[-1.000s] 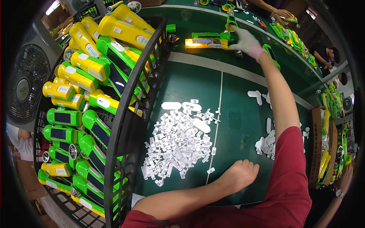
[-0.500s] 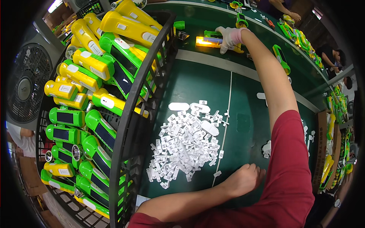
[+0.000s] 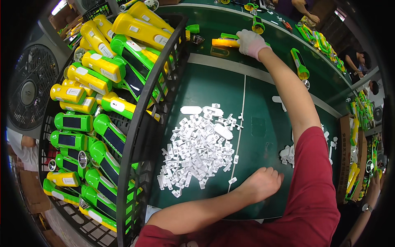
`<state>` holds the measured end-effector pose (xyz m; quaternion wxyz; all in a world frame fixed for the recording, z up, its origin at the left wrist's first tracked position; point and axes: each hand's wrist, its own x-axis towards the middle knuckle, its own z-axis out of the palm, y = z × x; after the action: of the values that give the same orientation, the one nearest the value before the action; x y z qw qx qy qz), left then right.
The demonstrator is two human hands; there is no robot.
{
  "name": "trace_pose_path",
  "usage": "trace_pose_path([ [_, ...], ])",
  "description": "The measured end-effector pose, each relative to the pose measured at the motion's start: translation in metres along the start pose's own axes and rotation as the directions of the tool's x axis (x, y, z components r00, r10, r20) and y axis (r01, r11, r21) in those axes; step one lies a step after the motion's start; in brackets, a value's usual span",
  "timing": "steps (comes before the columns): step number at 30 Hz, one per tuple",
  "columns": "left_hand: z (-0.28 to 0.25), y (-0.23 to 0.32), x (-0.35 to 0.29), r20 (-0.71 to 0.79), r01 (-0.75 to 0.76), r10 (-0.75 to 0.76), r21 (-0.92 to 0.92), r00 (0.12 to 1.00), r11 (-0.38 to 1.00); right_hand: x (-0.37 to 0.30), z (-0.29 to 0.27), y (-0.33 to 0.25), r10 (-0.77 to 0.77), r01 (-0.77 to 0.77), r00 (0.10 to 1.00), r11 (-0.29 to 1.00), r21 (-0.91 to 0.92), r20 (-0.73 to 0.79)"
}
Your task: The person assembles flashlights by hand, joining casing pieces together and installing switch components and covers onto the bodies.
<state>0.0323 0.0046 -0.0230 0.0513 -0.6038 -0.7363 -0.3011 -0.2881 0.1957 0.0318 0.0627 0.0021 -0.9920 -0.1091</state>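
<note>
Bench [image 3: 222, 22]: right hand [image 3: 250, 42] part-hides flashlight [image 3: 224, 42].

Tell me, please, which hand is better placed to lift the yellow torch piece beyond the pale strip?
Probably the right hand: it touches the yellow torch piece, while the left hand is curled well short of it.

The white-gloved right hand [image 3: 252, 43] grips a yellow torch part [image 3: 224, 43], which is long and smooth, with its bare end poking out to the left of the fingers and its other end hidden under the glove. A thin green torch part [image 3: 229, 36] sits just past the yellow one, on the far side, running nearly the same way and going under the fingers too. The glove hides where they meet, so I can't tell if they are joined.
</note>
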Motion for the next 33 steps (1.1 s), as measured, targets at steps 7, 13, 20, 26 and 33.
trace_pose_path([
  [7, 0.001, -0.005, 0.009, -0.234, 0.141, -0.231, -0.346, 0.945, 0.928, -0.108, -0.050, -0.009, -0.085, 0.250, 0.823, 0.942, 0.225, -0.562],
  [13, -0.011, -0.053, 0.016, 0.327, -0.036, -0.507, -0.813, 0.797, -0.581, -0.241, -0.082, -0.045, -0.157, 0.525, 0.669, 0.792, 0.312, -0.726],
  [20, -0.046, -0.044, 0.020, 0.459, 0.085, -0.284, -0.632, 0.842, -0.770, -0.320, -0.088, -0.056, -0.163, 0.314, 0.727, 0.943, 0.112, -0.667],
  [26, -0.026, -0.047, 0.021, 0.315, 0.034, -0.296, -0.735, 0.902, -0.677, -0.338, -0.088, -0.059, 0.123, 0.096, 0.934, 0.818, 0.567, -0.336],
  [33, -0.009, -0.047, 0.022, 0.306, 0.018, -0.527, -0.876, 0.793, -0.482, -0.329, -0.091, -0.098, 0.405, -0.339, 0.914, 0.770, 0.540, -0.003],
])
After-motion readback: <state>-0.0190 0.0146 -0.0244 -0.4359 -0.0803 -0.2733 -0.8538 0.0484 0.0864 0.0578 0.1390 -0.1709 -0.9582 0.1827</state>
